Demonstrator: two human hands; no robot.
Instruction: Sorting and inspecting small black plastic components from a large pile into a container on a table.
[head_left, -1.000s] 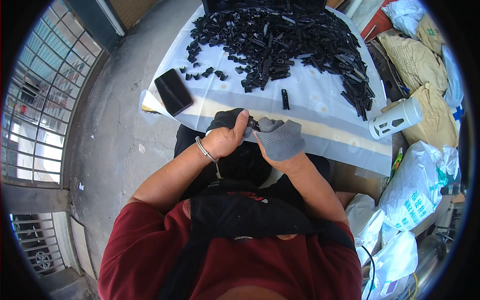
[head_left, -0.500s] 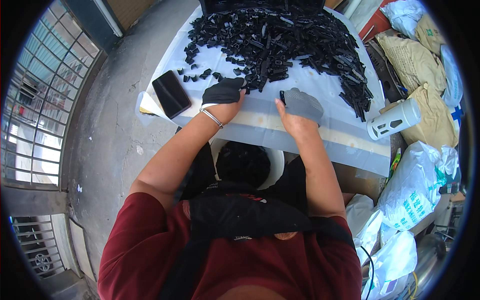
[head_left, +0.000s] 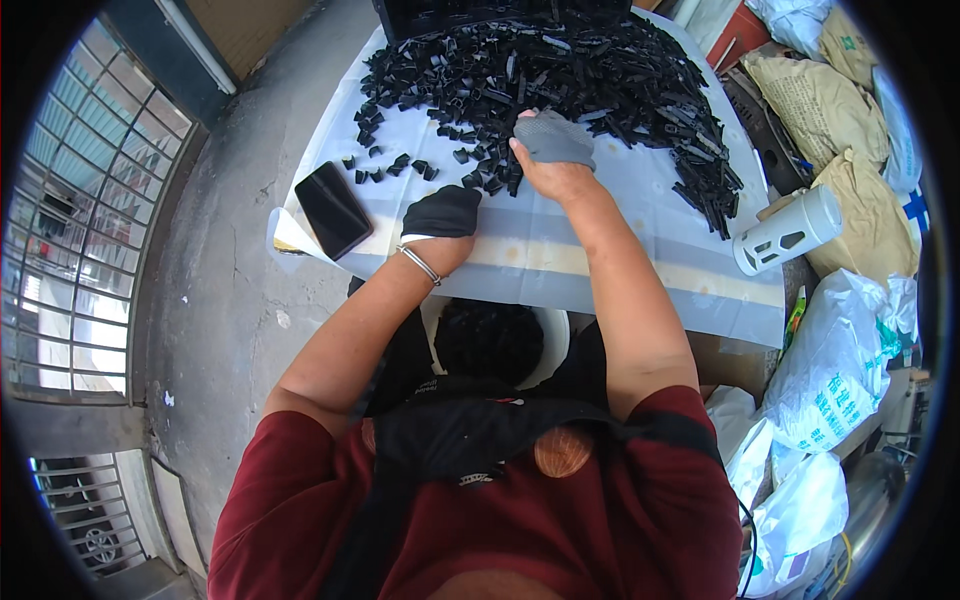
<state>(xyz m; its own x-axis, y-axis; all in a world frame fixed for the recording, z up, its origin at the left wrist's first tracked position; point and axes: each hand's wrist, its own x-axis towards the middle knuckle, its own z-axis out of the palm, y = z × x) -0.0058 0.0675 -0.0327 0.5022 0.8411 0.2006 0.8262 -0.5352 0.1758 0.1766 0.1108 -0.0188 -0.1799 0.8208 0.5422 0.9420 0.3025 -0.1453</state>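
Observation:
A wide heap of small black plastic pieces (head_left: 450, 85), short channel-shaped bits and longer strips, covers the far part of the sheeted table (head_left: 540, 235). At the heap's near edge is my right hand (head_left: 555, 155) in a grey glove, thumb and fingers drawn in among the pieces; whatever they grip is hidden. My left hand (head_left: 441, 222), in a black fingerless glove, is curled closed above the table's near edge beside a few loose pieces, and its contents do not show. Below the edge, between my legs, a white bucket (head_left: 556, 340) holds a dark mass.
A black phone (head_left: 333, 210) lies at the table's left corner. On the right stand a white slotted cylinder (head_left: 790, 232), tan sacks (head_left: 815, 105) and white plastic bags (head_left: 825, 380). A black crate (head_left: 440, 15) borders the heap's far side.
My right hand has moved forward and left, from the near edge to the heap; the black piece it showed is out of sight. The left hand has shifted slightly toward me.

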